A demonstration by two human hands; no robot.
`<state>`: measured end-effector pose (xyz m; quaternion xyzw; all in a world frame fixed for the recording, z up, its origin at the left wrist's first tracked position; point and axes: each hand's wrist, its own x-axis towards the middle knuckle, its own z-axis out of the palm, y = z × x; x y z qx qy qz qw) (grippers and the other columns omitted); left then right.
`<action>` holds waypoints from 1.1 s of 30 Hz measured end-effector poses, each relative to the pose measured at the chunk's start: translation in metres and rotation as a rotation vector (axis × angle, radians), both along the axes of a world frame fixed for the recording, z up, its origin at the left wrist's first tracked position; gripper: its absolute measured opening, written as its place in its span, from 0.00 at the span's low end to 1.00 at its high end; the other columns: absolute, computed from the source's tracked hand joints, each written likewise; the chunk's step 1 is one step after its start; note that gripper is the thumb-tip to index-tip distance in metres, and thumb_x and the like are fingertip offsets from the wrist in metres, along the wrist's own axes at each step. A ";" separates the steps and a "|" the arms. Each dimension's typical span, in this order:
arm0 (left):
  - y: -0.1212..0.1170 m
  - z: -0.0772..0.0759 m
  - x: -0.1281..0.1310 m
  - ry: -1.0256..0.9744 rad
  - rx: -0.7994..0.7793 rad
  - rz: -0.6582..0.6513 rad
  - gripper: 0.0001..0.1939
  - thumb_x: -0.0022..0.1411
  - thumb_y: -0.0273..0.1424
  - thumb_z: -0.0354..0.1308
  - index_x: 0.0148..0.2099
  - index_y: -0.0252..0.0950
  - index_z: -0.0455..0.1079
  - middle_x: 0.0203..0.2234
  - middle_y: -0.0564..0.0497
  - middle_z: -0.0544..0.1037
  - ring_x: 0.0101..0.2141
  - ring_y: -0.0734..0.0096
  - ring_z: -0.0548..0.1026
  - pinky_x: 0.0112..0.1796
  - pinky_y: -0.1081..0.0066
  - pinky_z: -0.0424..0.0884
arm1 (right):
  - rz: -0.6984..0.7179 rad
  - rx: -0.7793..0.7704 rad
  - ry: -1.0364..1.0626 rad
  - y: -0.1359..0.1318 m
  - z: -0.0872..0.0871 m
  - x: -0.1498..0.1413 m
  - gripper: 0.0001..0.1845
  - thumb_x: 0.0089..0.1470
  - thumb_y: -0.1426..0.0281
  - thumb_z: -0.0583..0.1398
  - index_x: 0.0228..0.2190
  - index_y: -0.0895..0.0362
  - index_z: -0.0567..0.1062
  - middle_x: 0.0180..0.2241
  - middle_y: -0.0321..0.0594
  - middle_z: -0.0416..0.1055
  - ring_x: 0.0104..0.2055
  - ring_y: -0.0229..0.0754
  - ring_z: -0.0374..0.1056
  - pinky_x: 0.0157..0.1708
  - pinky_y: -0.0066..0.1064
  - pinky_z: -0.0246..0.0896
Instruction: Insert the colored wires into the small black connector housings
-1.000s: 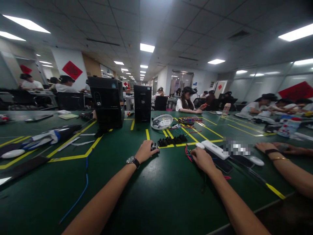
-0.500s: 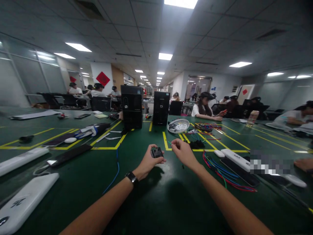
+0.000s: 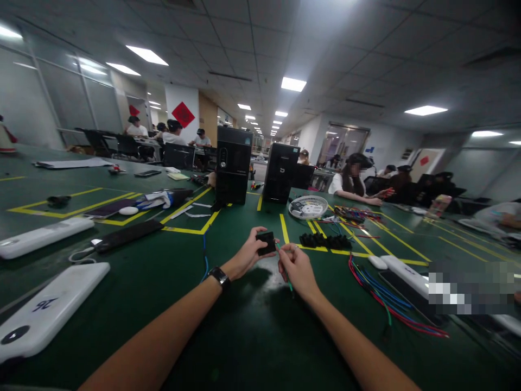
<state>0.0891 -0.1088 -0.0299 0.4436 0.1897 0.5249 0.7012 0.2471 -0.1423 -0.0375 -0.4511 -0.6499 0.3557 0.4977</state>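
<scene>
My left hand [image 3: 246,253], with a dark watch on the wrist, is closed around a small black rectangular block [image 3: 266,244]. A thin green wire [image 3: 290,286] is pinched between the fingers of my right hand [image 3: 300,271]. The wire's upper end is right at the right side of the block; I cannot tell whether it enters it. Its other end hangs below my right hand. Both hands are raised over the green table [image 3: 252,336]. Past my right hand lies a row of similar black blocks [image 3: 325,240].
On the right lies a bundle of red, blue and green wires [image 3: 378,293], near a white power bank [image 3: 402,274]. A white basket [image 3: 308,207] stands before two black computer towers [image 3: 234,165]. Left are white devices [image 3: 52,309] and a blue wire [image 3: 205,255]. A co-worker [image 3: 354,182] sits beyond.
My right hand has brought the green wire down and against the block's side. The block has turned in my left hand. The whole view has tilted and shifted slightly.
</scene>
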 end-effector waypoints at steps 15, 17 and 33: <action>-0.001 -0.002 0.001 0.148 0.102 0.107 0.18 0.54 0.26 0.56 0.47 0.38 0.59 0.47 0.44 0.71 0.40 0.66 0.74 0.42 0.60 0.71 | 0.185 -0.116 0.057 -0.001 0.001 0.000 0.14 0.58 0.57 0.51 0.35 0.55 0.63 0.20 0.31 0.68 0.16 0.33 0.61 0.18 0.25 0.54; -0.002 -0.001 0.001 0.175 0.114 0.131 0.17 0.54 0.27 0.56 0.46 0.38 0.59 0.46 0.44 0.72 0.40 0.66 0.74 0.41 0.62 0.71 | 0.237 -0.163 0.078 -0.002 0.004 -0.001 0.14 0.57 0.57 0.52 0.34 0.55 0.62 0.22 0.32 0.70 0.19 0.33 0.63 0.21 0.25 0.56; -0.010 0.003 0.006 0.157 0.176 0.104 0.18 0.57 0.35 0.57 0.48 0.37 0.60 0.45 0.44 0.73 0.30 0.74 0.74 0.37 0.67 0.71 | 0.214 -0.205 0.135 -0.012 0.012 -0.004 0.12 0.56 0.60 0.53 0.32 0.57 0.64 0.15 0.26 0.57 0.12 0.28 0.48 0.12 0.21 0.40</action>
